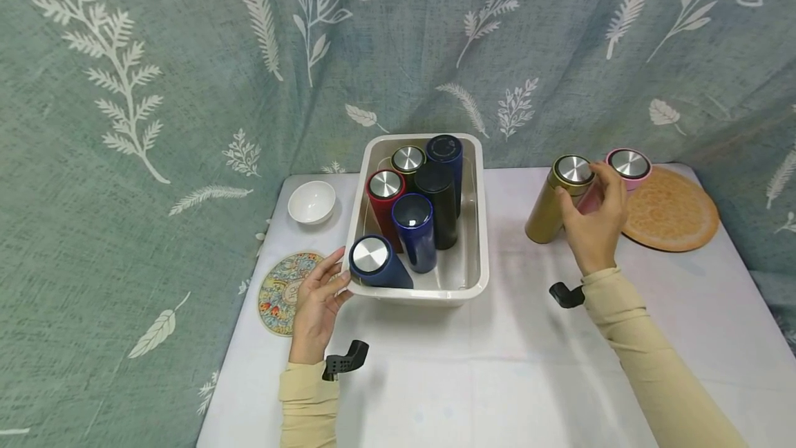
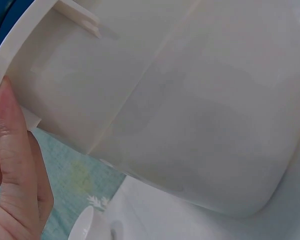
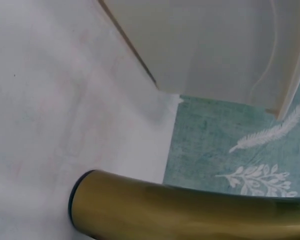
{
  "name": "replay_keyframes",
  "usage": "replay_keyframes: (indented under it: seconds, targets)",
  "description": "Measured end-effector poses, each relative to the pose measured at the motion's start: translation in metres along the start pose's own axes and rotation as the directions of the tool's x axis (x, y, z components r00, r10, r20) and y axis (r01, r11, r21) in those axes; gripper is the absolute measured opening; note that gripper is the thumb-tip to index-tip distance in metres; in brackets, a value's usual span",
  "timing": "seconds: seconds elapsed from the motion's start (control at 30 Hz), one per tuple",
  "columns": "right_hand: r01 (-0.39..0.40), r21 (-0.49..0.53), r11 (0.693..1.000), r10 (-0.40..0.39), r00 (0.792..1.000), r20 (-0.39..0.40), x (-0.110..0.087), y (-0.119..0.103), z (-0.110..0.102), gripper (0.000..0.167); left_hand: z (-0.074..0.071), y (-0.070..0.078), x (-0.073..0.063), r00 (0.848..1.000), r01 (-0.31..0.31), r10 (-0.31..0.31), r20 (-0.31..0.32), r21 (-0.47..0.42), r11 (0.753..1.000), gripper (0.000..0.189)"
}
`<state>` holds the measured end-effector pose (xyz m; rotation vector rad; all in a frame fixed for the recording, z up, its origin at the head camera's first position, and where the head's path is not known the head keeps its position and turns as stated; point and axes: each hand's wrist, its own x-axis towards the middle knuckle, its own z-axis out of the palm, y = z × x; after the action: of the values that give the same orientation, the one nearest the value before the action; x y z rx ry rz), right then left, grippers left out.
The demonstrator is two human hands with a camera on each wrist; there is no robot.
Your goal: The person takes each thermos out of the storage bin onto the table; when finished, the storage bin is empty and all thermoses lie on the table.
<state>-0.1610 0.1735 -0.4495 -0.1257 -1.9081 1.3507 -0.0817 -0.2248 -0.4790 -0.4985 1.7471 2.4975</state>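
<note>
My right hand (image 1: 598, 227) holds a gold thermos bottle (image 1: 542, 213) near its silver-topped lid, thumb on one side and fingers on the other. In the right wrist view the gold body (image 3: 180, 210) stretches across the bottom, its dark-edged base close to the white cloth. Directly behind this hand stands a pink thermos (image 1: 629, 166), partly hidden by the fingers. My left hand (image 1: 316, 306) grips the near left corner of a white plastic tub (image 1: 435, 294); the left wrist view has a finger pressed under its rim (image 2: 15, 45). Several thermoses, including a red one (image 1: 385, 202), stand inside the tub.
A leaning blue thermos (image 1: 379, 265) lies against the tub's near left corner. Left of the tub are a white bowl (image 1: 311, 203) and a round patterned mat (image 1: 276, 296). An orange round mat (image 1: 678, 216) lies at the right. A green leaf-print cloth (image 1: 398, 47) hangs behind the table.
</note>
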Motion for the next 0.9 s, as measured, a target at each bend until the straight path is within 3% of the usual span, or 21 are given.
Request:
replay_keyframes:
  seconds: [0.43,0.63,0.8,0.9]
  targets:
    - [-0.02,0.028,0.999,0.019,0.999,0.036,-0.001,-0.019,-0.007,0.049,0.001,0.001,0.0,1.0,-0.004,0.004,0.005,-0.008,1.0,0.055]
    - [-0.056,0.086,0.995,0.049,0.995,0.087,-0.002,-0.014,-0.01,0.054,0.0,0.0,0.0,1.0,-0.003,0.003,0.005,-0.014,1.0,0.055]
    - [-0.086,0.148,0.985,0.066,0.988,0.138,-0.007,-0.027,-0.012,0.054,0.0,0.0,0.0,1.0,0.0,0.0,0.008,-0.014,1.0,0.055]
    - [-0.074,0.199,0.977,0.036,0.981,0.19,-0.012,-0.037,-0.012,0.054,0.0,0.001,0.0,1.0,0.004,-0.004,0.006,-0.01,1.0,0.055]
